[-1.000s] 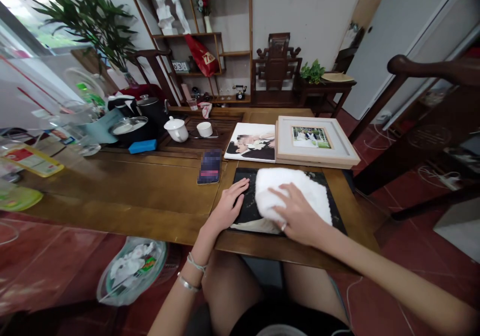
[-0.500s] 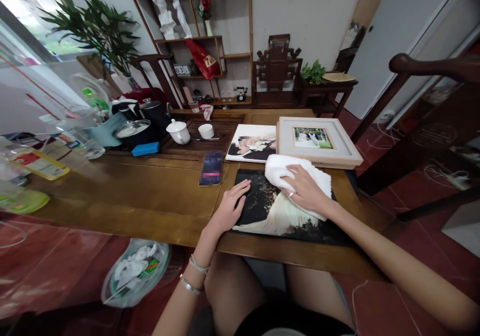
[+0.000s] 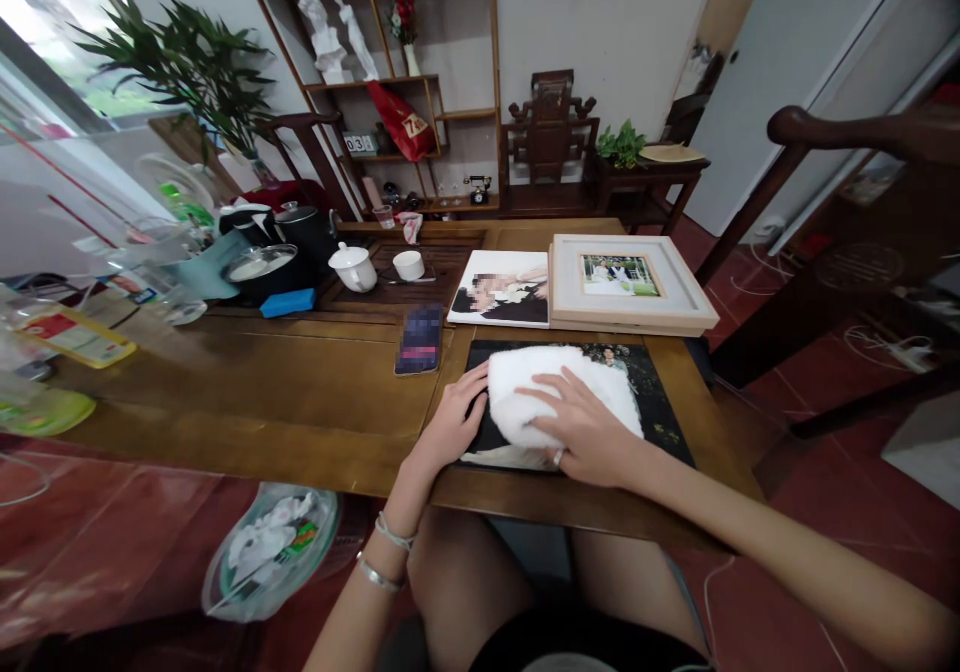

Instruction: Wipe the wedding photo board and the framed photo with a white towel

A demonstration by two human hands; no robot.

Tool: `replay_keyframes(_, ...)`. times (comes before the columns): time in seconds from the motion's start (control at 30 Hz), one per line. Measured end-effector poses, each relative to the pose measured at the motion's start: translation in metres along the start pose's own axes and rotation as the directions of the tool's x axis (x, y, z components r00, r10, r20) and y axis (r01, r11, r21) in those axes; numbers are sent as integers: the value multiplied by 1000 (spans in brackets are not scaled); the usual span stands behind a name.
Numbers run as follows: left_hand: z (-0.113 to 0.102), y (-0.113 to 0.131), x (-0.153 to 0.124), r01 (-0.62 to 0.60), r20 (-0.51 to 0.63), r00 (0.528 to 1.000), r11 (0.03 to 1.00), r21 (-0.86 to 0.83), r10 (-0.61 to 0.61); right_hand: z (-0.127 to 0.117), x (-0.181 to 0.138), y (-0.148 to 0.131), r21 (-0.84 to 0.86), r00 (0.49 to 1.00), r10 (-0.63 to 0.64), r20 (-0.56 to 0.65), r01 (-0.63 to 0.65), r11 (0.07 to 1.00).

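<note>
Pressed the white cloth [image 3: 525, 422] down on the dark photo panel [image 3: 654, 402] with right hand [image 3: 589, 437] spread, not clenched; laid left hand [image 3: 454, 417] nearly flat at the panel's left edge, gripping nothing, apparently for steadiness. Had bare worktop [image 3: 315, 372] leftward past the phone [image 3: 418, 340], but framed picture [image 3: 675, 277] just beyond the far edge.

One head-level view from near above the wooden table [image 3: 330, 382], forward and downward.
</note>
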State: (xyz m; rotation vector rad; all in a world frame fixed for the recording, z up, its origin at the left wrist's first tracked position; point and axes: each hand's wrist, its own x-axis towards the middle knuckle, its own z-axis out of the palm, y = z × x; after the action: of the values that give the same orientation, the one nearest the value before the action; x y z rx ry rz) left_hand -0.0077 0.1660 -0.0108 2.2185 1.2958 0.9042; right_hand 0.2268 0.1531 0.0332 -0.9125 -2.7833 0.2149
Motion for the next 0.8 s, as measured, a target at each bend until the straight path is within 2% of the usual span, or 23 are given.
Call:
replay_keyframes(0.13,2,-2,-2,12,-13,1000,1000,-17,-13,-3,14,41,-71,978,193,-74,-199,977)
replay_keyframes(0.23,3,-2,-2,4,-12,1000,1000,-22,-4,-3,21,46,-118,947,306,-97,-316,941)
replay_keyframes(0.33,2,-2,-2,9,-11,1000,1000,-18,-9,2,16,13,-118,958,285,-32,-287,951)
replay_keyframes(0.47,-1,0,-1,24,25,999,1000,-18,-24,8,-9,-46,-17,988,108,107,-107,994)
replay_keyframes(0.57,-1,0,-1,24,31,999,999,-27,-23,6,-20,-59,50,989,18,147,-26,998)
replay_keyframes(0.63,0,-1,-1,23,23,999,1000,-21,-22,2,-18,-44,69,993,24,118,-32,997)
replay_keyframes(0.8,3,-4,-2,2,-18,1000,1000,-20,-2,-7,1,31,-12,989,148,-27,-148,989)
